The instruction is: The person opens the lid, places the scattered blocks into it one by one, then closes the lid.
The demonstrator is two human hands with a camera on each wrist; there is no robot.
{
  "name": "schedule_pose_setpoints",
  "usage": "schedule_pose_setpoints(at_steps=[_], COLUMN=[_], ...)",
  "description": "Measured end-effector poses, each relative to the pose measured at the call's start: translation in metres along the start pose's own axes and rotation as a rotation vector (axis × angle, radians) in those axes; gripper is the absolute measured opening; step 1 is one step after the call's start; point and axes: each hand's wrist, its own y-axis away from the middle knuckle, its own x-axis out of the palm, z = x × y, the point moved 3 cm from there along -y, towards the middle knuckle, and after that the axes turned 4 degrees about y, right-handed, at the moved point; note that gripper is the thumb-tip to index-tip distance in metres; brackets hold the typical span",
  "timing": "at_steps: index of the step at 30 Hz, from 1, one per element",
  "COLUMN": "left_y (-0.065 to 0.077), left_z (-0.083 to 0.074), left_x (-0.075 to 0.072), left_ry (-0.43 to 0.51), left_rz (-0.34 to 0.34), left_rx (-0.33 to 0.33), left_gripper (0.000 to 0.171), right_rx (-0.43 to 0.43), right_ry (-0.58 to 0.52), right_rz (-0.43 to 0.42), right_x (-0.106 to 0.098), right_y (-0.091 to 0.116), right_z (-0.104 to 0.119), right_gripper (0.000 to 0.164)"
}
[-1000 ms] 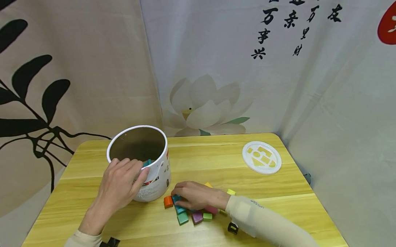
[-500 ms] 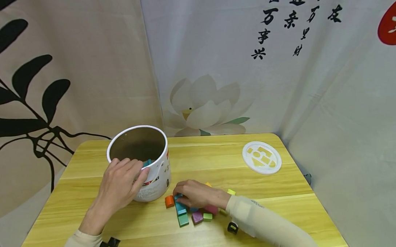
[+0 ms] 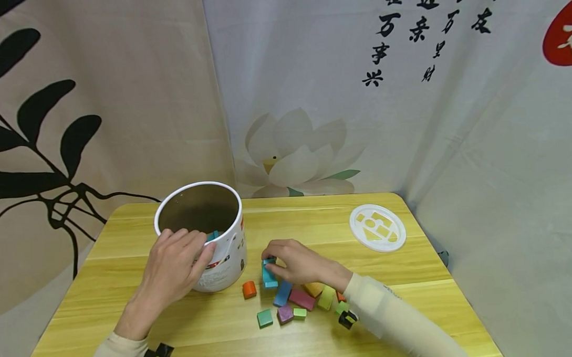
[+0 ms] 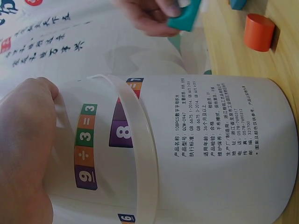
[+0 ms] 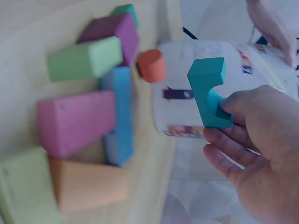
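My left hand (image 3: 175,264) grips the near rim of a white printed bucket (image 3: 225,267), fingers over the edge and thumb on the outside wall. A bit of a teal block (image 3: 213,235) shows inside the bucket. Between thumb and fingertips, my right hand (image 3: 300,262) pinches a teal arch block (image 3: 269,277), held up off the table; the right wrist view shows its curved notch (image 5: 211,100). Below that hand lie an orange-red cylinder (image 3: 249,290), a blue block (image 3: 282,293), a pink block (image 3: 302,299) and a purple block (image 3: 285,314).
Green (image 3: 264,318), lime (image 3: 326,298) and yellow-orange (image 3: 314,289) blocks lie around them, some partly under the right forearm. A white disc with cut-out shapes (image 3: 377,228) rests at the back right of the wooden table (image 3: 389,301). A printed curtain (image 3: 311,93) stands behind.
My right hand has lifted the teal arch block out of the group, moving up and right. The orange-red cylinder has shifted slightly right. My left hand stays on the rim.
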Motion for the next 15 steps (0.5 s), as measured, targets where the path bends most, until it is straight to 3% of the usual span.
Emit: schedule_pose_setpoints(at_steps=[4,15], left_y=[0.0,0.001], left_z=[0.0,0.001], left_x=[0.0,0.001], left_ry=[-0.002,-0.007], left_rz=[-0.001,-0.015], left_rx=[0.0,0.015], left_gripper=[0.028,0.029], right_rx=[-0.003,-0.089], right_ry=[-0.002,0.027], right_rz=[-0.067,-0.345], right_x=[-0.023,-0.086], right_y=[-0.001,-0.013], right_z=[-0.002,-0.005], right_gripper=[0.017,0.013])
